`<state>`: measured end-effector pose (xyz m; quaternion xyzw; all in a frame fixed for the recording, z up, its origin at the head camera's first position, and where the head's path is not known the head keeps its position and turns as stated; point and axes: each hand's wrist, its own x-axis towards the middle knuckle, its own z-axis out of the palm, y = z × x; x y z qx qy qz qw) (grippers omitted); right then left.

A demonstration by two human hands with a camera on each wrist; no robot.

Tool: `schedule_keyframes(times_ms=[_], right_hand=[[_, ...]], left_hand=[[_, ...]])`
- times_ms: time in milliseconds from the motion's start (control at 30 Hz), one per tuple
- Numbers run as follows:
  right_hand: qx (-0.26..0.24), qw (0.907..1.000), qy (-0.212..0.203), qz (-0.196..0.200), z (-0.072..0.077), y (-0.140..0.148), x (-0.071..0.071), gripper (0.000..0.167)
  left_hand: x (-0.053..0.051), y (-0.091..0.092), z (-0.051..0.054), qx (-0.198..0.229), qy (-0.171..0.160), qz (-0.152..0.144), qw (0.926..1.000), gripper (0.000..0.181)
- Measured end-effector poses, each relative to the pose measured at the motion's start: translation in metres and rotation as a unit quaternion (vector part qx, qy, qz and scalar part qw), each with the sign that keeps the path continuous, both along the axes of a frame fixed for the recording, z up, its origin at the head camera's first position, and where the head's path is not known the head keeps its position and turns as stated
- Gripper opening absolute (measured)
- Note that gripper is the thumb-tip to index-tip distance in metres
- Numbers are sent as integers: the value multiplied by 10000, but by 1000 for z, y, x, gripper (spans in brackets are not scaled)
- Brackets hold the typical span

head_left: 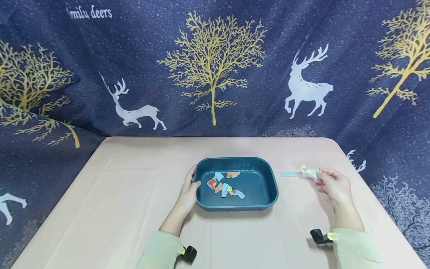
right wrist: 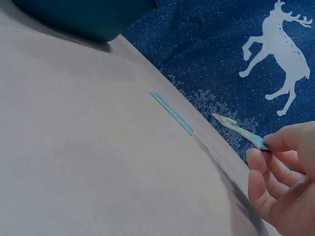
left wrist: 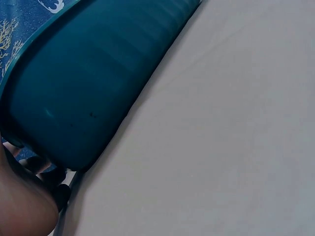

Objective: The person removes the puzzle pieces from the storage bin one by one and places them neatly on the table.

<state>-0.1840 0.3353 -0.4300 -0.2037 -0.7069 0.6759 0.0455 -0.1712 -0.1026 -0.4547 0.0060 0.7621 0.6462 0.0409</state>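
- The right hand [head_left: 336, 188] pinches a thin, ragged-edged printed scrap [head_left: 309, 172] between thumb and fingers, held up off the table.
- The left hand [head_left: 189, 191] clasps the left end of a smooth, round-cornered teal basin [head_left: 256, 188], thumb over the rim.
- Inside it lie colourful, irregular pieces [head_left: 224, 190], some overlapping.
- A narrow, straight-edged blue strip [head_left: 288, 174] lies flat on the creased, pale tablecloth [head_left: 134, 201], just right of the basin.

Fingers [left wrist: 60, 194] of the left hand [left wrist: 24, 201] held one end of a teal tub [left wrist: 93, 83], with tabletop [left wrist: 211, 132] beside the tub and blue patterned cloth [left wrist: 15, 32] beyond it.
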Motion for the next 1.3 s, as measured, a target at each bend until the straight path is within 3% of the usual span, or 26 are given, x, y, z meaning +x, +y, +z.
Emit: schedule_keyframes(times_ms=[300,567,900,1300], right_hand=[[90,9998,-199,45,-2,3,3,10],[150,9990,-211,356,-3,7,0,11],[1360,9879,-456,582,-9,13,-14,46],[1680,9807,-741,672,-6,16,-22,56]], left_hand=[[-2,0,-2,21,-17,5,10000,57],[-2,0,1,5,-50,74,10000,57],[1,2,1,41,-92,136,9999,57],[-2,1,-2,87,-128,92,9998,58]])
